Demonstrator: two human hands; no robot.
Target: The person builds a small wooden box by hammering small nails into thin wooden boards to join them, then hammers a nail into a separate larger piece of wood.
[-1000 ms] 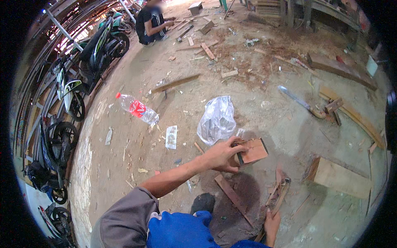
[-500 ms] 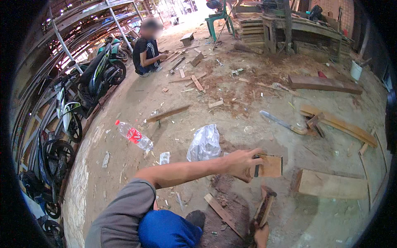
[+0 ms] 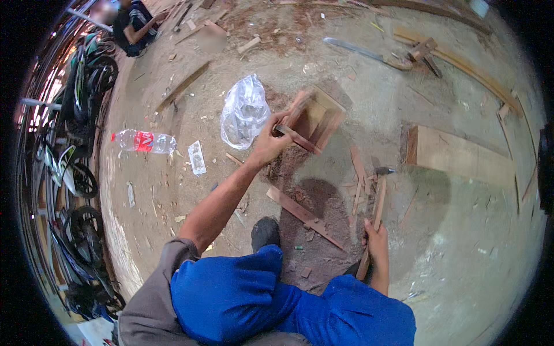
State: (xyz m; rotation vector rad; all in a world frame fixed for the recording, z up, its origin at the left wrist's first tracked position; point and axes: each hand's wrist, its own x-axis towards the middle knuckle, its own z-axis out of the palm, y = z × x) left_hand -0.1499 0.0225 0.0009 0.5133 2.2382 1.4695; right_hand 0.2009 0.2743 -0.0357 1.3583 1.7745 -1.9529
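Note:
My left hand [image 3: 270, 142] grips the near edge of a small wooden box [image 3: 330, 114], tilted with its open side partly facing me. My right hand [image 3: 376, 245], low on the right, is closed around the wooden handle of a hammer [image 3: 380, 202]. The hammer's dark head points away from me, near some thin wooden strips [image 3: 358, 173] on the ground. A flat wooden slat [image 3: 304, 216] lies between my two arms. Beyond my left hand sits a clear plastic bag [image 3: 244, 112] with something dark inside that I cannot make out.
A plastic bottle [image 3: 144, 141] lies at left, near parked motorcycles [image 3: 86, 86]. On the right rests a thick wood block [image 3: 461, 151]. Farther off are a machete [image 3: 369, 53], a second hammer-like tool [image 3: 424, 53] and a long beam [image 3: 467, 69]. Another person [image 3: 133, 29] sits at the far left.
My view has tipped downward. The box, held in my left hand, has turned so its hollow inside shows. My right hand and the hammer now show more fully.

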